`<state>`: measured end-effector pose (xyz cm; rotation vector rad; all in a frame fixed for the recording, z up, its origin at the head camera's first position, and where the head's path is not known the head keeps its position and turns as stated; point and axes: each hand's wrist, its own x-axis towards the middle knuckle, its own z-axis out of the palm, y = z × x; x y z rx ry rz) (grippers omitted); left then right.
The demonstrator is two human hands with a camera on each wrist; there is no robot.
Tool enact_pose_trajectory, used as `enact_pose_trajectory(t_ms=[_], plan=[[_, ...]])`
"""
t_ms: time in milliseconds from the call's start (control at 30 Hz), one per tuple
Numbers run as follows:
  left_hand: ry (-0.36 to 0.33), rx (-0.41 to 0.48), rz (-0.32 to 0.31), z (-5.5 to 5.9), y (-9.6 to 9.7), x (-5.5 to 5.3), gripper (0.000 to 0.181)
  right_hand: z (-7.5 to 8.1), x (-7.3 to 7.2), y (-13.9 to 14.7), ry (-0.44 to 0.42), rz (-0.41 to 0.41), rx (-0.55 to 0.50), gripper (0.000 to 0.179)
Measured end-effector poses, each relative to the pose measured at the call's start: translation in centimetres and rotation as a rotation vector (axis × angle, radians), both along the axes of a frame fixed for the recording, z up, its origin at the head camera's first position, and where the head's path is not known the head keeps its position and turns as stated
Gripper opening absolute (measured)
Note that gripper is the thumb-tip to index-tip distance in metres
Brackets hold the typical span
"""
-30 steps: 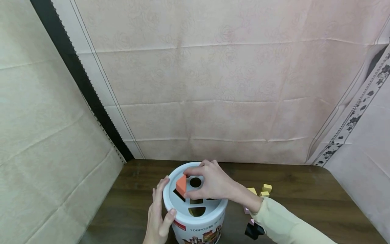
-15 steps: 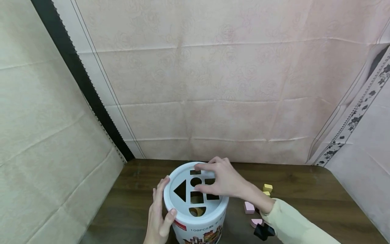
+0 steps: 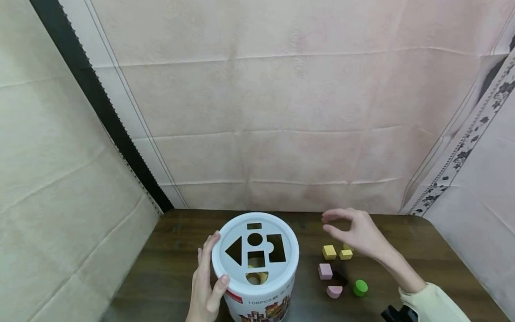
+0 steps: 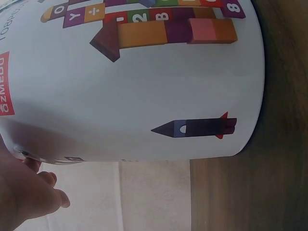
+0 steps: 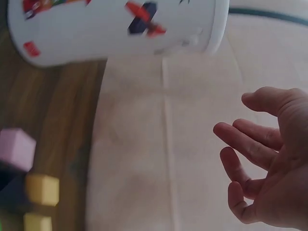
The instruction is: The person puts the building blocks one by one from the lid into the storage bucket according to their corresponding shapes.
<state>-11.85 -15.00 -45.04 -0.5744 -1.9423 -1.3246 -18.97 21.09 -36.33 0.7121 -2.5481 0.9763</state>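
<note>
A white bucket (image 3: 261,300) with a pale blue lid (image 3: 280,275) stands on the table; the lid has a triangle, a circle and other shaped holes. My left hand (image 3: 207,281) holds the bucket's left side, thumb toward the front and fingers along the rim. My right hand (image 3: 358,232) hovers right of the bucket above the blocks, with nothing in its loosely bent fingers. Below it lie a yellow cube (image 3: 329,252), other yellow blocks (image 3: 346,255), a pink cube (image 3: 325,271), a pink half-round block (image 3: 334,292), a dark block (image 3: 340,278) and a green cylinder (image 3: 360,288).
The wooden table (image 3: 386,268) ends at a pale cloth backdrop (image 3: 297,170) behind the bucket. Cloth also rises at the left and right sides. A black device (image 3: 399,314) sits at my right cuff.
The orange triangular block my right hand held at the lid's triangular hole is gone from sight. That hand has moved right, off the lid. My left hand stays on the bucket.
</note>
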Motion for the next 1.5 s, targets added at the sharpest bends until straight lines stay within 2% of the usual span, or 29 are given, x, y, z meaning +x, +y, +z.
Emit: enact_pose_trajectory(t_ms=[167,333,567,800,933,1167,1500], plan=[[-0.021,0.006,0.012,0.2,0.0,0.1,0.069,-1.5,0.8,2.8,-0.01,-0.057,0.018,0.022],[-0.039,0.01,0.016,0.3,0.1,0.1,0.069,-3.4,1.6,4.8,-0.006,-0.079,-0.03,0.024],[-0.053,0.01,0.022,0.3,0.2,0.2,0.069,-6.3,3.1,7.3,-0.051,-0.137,-0.062,0.028],[-0.052,0.01,0.022,0.3,0.1,0.2,0.069,-8.7,4.7,9.9,-0.091,-0.158,-0.084,0.032],[-0.055,0.01,0.021,0.3,0.1,0.2,0.069,-9.9,5.5,10.7,-0.105,-0.143,-0.1,0.035],[-0.033,0.002,0.012,0.2,0.1,0.0,0.069,-12.3,6.3,11.3,-0.057,-0.031,-0.178,0.045],[-0.05,0.007,0.016,0.3,0.1,0.1,0.069,-14.9,6.6,12.0,-0.104,-0.016,-0.227,0.05]])
